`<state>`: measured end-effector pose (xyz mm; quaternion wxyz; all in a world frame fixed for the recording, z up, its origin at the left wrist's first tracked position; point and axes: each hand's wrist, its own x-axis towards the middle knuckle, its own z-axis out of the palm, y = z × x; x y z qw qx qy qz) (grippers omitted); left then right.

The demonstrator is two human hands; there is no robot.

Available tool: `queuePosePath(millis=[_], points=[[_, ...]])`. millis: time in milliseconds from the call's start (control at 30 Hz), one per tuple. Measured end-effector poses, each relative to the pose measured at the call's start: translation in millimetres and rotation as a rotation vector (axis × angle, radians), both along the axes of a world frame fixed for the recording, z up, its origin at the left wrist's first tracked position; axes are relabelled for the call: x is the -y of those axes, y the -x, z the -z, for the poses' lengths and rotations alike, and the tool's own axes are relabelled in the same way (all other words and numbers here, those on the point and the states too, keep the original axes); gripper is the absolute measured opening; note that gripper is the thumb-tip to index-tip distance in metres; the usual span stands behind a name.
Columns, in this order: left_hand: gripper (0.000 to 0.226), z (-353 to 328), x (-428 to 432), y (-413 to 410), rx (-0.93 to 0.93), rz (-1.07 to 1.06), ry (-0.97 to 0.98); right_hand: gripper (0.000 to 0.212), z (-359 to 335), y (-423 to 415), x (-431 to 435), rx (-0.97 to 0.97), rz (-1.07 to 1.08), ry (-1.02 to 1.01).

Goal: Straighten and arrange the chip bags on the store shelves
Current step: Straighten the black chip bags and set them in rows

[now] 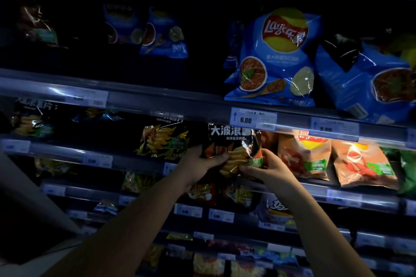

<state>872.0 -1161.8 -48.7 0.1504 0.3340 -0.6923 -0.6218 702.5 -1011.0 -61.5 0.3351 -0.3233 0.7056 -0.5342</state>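
A black chip bag [234, 141] with white characters and wavy chips printed on it stands at the front of the middle shelf. My left hand [200, 165] grips its lower left side, thumb across the front. My right hand [267, 167] pinches its lower right corner. Another black bag [163, 139] stands to its left, further back. Two orange bags [304, 155] [362, 164] lean to its right. On the shelf above, a blue Lay's bag [274, 58] stands upright, and a second blue bag [369, 83] lies tipped over beside it.
The shelf rail [180, 105] with a 6.00 price tag [253, 118] runs just above the held bag. Dim blue bags [162, 36] sit far back at upper left. Lower shelves hold several more snack bags [207, 193]. A green bag [408, 173] shows at the right edge.
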Motion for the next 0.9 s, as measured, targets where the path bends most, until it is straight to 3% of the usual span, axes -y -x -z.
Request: queuePosePath(millis=[200,367,567,667,800,900], points=[[0.087,6,22,16,0.018,-0.054,0.297,0.061,3,3,25,-0.221,0.181,-0.033],[0.074,21,26,28,0.053,-0.081,0.389,0.056,6,6,32,-0.427,0.230,-0.067],[0.063,29,29,33,0.145,-0.038,0.465,0.060,12,6,34,-0.387,0.214,-0.157],[0.066,28,31,31,0.155,-0.020,0.491,0.058,5,2,30,-0.380,0.263,-0.035],[0.071,19,31,21,0.087,-0.068,0.497,0.032,8,-28,24,-0.755,0.545,0.191],[0.058,13,41,2,0.001,-0.115,0.513,0.024,18,-56,31,-0.795,0.514,0.258]])
